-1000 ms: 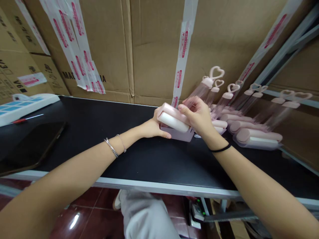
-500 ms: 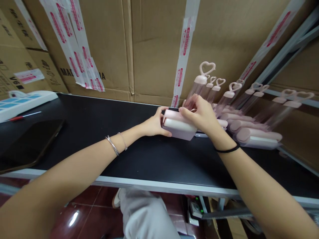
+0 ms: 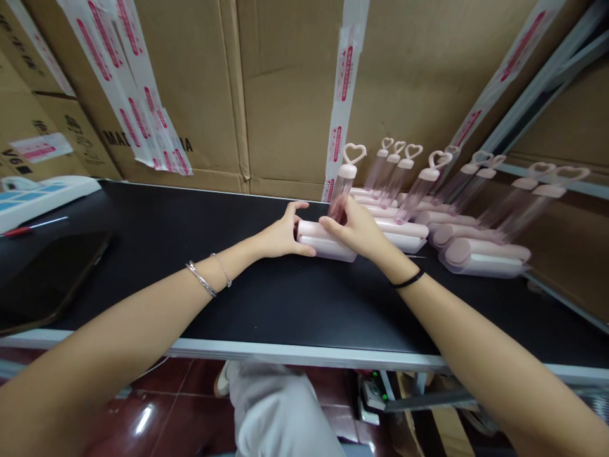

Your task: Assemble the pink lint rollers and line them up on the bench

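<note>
A pink roller-shaped item (image 3: 318, 233) with a pale, see-through lower cover sits at the black table's middle. From it rises a clear handle topped by a heart-shaped loop (image 3: 354, 154). My left hand (image 3: 283, 236) clasps the roller's left end, thumb low in front and fingers above. My right hand (image 3: 354, 227) closes around the roller's right part by the foot of the handle; some of its fingers are hidden. Several matching heart-topped rollers (image 3: 490, 257) stand in rows to the right, the nearest behind my right hand.
A dark tablet-like device (image 3: 52, 273) lies at the table's left. Behind it are a red-handled thin tool (image 3: 21, 231) and a white and blue case (image 3: 42, 197). Large taped cardboard boxes (image 3: 285, 95) wall the back. A metal frame (image 3: 547, 89) slants at the right.
Both hands have shifted the roller a little left. Its heart-topped handle now appears lower and farther left, exposing more of the rollers behind it. The camera view has also shifted slightly.
</note>
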The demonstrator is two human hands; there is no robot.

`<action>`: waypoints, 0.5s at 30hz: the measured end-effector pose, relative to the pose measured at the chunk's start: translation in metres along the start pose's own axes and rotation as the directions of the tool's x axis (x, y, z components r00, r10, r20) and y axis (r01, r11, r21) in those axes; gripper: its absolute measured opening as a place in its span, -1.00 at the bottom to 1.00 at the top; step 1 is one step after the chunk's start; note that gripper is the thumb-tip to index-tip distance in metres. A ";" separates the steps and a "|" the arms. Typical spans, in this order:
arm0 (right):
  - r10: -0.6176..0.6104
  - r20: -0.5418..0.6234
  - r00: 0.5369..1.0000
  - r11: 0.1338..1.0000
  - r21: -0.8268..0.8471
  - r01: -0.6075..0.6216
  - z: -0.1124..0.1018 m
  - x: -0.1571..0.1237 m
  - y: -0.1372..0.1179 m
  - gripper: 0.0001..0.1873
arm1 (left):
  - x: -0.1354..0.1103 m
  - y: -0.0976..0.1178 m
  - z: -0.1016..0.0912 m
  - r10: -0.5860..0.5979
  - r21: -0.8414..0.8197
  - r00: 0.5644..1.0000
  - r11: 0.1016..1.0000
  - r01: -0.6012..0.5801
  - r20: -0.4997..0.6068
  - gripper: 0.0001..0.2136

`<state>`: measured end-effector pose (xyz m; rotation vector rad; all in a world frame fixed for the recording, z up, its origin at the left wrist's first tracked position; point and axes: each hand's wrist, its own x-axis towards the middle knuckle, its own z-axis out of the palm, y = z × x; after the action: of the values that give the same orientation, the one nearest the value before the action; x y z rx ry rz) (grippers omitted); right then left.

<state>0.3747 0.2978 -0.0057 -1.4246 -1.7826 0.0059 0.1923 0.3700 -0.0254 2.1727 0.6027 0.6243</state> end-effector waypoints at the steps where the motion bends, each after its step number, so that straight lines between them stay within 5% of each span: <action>1: -0.030 0.006 1.000 1.000 0.002 0.030 0.001 0.000 0.000 -0.73 | 0.000 0.000 -0.002 0.006 0.024 1.000 1.000 -0.006 0.000 -0.06; 5: -0.110 -0.062 0.992 0.987 -0.122 0.101 -0.023 0.004 -0.007 -0.70 | 0.001 0.001 -0.012 0.021 0.189 0.999 0.982 -0.029 0.041 -0.29; 8: -0.044 -0.151 0.988 0.923 -0.385 -0.018 -0.069 0.001 -0.017 -0.75 | 0.001 0.002 -0.017 0.009 0.262 0.999 0.965 -0.020 0.045 -0.38; 11: 0.167 0.074 0.983 0.791 -0.606 -0.089 -0.102 -0.010 -0.020 -0.74 | 0.001 0.001 -0.021 -0.012 0.304 0.999 0.953 0.000 0.038 -0.36; 15: 0.561 0.383 0.734 0.616 -0.785 -0.062 -0.092 -0.019 -0.010 -0.71 | 0.001 0.001 -0.024 -0.029 0.322 0.999 0.947 0.018 0.030 -0.35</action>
<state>0.4216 0.2352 0.0477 -2.5966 -2.0969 -0.0819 0.1789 0.3838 -0.0107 2.4698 0.7541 0.5016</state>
